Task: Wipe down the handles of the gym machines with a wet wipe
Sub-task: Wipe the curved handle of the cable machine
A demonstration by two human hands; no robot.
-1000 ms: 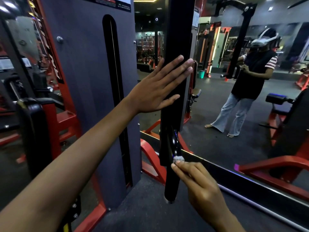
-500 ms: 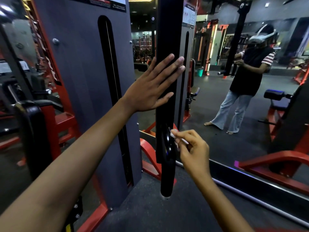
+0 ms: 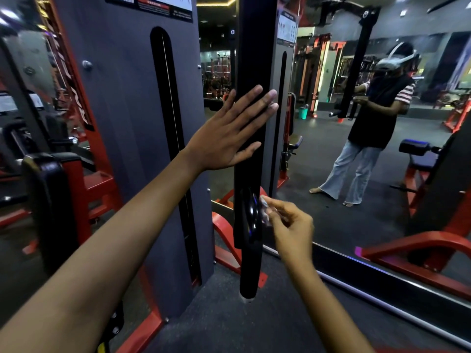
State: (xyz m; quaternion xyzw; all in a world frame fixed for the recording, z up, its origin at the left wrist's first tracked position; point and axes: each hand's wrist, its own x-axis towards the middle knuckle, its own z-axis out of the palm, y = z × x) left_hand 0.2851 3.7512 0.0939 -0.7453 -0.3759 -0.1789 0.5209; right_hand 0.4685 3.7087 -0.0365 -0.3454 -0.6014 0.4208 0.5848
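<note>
**gymrat_07:** Two hands are seen on one hanging bar. What's been changed in the last second?

**wipedown_guy:** The wet wipe (image 3: 265, 208) has been carried up the black handle (image 3: 251, 225), from low down near the bottom end to the glossy middle part. So a stroke up the grip is probably being worked, not finished.

**gymrat_07:** And the hands?

**wipedown_guy:** The right hand (image 3: 288, 222) is closed in a pinch on the wipe, which is pressed just against the handle's right edge. The left hand (image 3: 229, 133) is laid flat, fingers straight, on the padded post (image 3: 254, 59) above, steadying it.
</note>
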